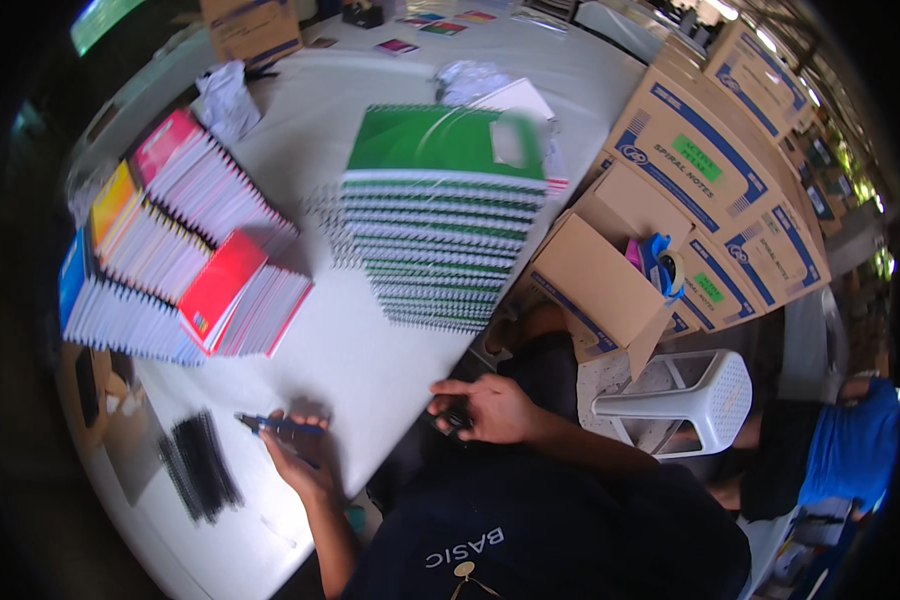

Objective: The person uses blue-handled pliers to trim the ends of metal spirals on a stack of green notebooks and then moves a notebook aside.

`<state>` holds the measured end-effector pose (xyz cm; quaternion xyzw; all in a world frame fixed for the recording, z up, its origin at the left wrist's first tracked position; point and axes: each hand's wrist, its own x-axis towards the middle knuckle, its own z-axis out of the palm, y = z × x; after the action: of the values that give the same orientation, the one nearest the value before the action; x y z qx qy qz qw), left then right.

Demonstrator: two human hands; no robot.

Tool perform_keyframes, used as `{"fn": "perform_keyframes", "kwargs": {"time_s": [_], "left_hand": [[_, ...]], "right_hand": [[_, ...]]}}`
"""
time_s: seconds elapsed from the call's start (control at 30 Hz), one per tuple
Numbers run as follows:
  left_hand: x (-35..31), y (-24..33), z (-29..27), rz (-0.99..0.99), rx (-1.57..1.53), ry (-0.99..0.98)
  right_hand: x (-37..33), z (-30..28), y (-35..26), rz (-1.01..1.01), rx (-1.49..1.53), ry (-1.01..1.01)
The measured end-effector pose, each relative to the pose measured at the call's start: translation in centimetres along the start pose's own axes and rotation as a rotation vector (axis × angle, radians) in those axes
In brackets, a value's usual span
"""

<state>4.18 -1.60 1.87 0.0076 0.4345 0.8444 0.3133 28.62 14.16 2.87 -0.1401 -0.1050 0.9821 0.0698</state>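
Note:
My left hand [298, 468] is closed around a pair of blue-handled pliers [260, 423], held over the near edge of the white table. To its left lies a bundle of black spiral binding coils [198, 466]. My right hand [500, 408] is just off the table edge, its fingers curled on a small dark object [456, 414] whose kind I cannot make out. Beyond both hands rises a tall stack of green-covered spiral notebooks [440, 220], slightly blurred. Further left are stacks of spiral notebooks with red [225, 280], yellow [115, 210], pink [168, 143] and blue covers [74, 275].
On the right stand several cardboard cartons [690, 150]; an open carton [610, 270] holds a blue tape dispenser [662, 268]. A white plastic stool [715, 400] is below them. Crumpled white plastic [228, 103] lies at the far left. Someone in blue [850, 440] is at the right.

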Motion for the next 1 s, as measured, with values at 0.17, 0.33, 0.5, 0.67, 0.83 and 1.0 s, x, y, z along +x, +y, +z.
{"fn": "perform_keyframes", "kwargs": {"time_s": [0.17,0.33,0.5,0.67,0.83,1.0], "left_hand": [[-0.6,-2.0,1.5,0.234,0.309,0.100],[-0.5,-3.1,1.5,0.501,0.740,0.106],[0.2,-3.4,1.3,0.532,0.837,0.127],[0.2,-3.4,1.0,0.590,0.851,0.144],[0.6,-4.1,2.2,0.579,0.861,0.157],[0.3,-3.9,1.9,0.570,0.866,0.210]], "right_hand": [[-4.5,-4.7,-1.2,-0.185,0.158,0.232],[-5.7,-3.6,-8.6,-0.738,0.066,0.278],[-5.3,-0.4,-24.5,-1.222,-0.535,0.643],[3.6,-4.6,-38.2,-0.830,-1.057,1.002],[13.2,-15.6,-47.5,-0.734,-1.576,1.073],[16.1,-17.0,-49.4,-0.911,-1.562,0.982]]}}
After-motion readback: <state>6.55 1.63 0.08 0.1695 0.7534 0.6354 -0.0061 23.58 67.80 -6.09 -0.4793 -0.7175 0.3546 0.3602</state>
